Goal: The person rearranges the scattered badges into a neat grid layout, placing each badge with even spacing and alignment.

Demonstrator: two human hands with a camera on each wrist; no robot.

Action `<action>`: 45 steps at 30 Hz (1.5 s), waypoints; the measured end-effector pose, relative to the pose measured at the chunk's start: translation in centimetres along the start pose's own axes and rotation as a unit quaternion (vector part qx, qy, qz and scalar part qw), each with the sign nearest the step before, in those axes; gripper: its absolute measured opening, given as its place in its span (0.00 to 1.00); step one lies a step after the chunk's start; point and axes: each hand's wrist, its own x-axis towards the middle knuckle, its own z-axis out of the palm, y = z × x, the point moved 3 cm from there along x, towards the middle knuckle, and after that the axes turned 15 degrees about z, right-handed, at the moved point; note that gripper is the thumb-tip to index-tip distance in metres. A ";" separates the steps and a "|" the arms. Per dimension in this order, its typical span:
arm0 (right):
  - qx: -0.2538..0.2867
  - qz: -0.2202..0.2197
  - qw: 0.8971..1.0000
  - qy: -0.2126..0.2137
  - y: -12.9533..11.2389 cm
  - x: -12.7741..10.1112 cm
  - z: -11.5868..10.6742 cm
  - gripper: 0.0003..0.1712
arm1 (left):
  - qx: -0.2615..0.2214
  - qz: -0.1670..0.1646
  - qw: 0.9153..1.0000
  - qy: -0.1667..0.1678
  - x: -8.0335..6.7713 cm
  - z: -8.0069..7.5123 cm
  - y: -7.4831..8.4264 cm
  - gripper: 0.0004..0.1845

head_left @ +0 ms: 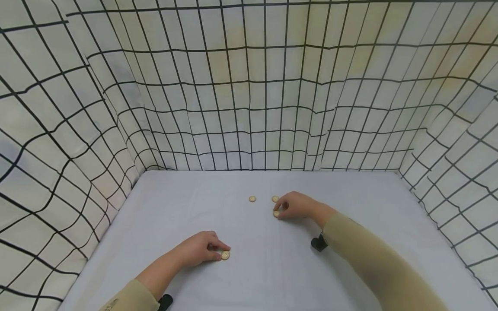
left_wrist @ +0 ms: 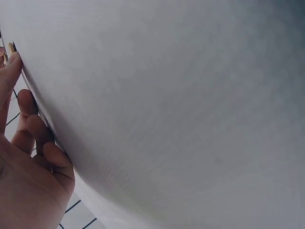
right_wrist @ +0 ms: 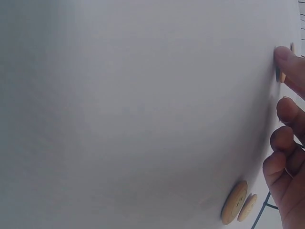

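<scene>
My left hand (head_left: 200, 249) pinches a pale wooden button (head_left: 225, 255) by its edge, thumb and index finger on either side, low over the white cloth. In the left wrist view only a sliver of that button (left_wrist: 12, 47) shows past the thumb. Farther forward and to the right, my right hand (head_left: 297, 206) pinches a second wooden button (head_left: 276, 214) between thumb and index finger. Just beyond those fingertips lies another button (head_left: 275, 198), and one more button (head_left: 252, 198) lies to its left. The right wrist view shows the held button (right_wrist: 282, 76) edge-on.
The white cloth (head_left: 186, 203) covers the table. White walls with a black grid (head_left: 256, 95) stand at the back and both sides. A black wrist device (head_left: 319, 243) hangs under the right sleeve, and another (head_left: 165, 302) under the left.
</scene>
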 end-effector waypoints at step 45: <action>0.056 0.036 0.997 0.035 4.6 -2.6 -2.0 0.17 | -0.004 -0.001 1.000 -0.006 0.2 0.0 0.0 0.13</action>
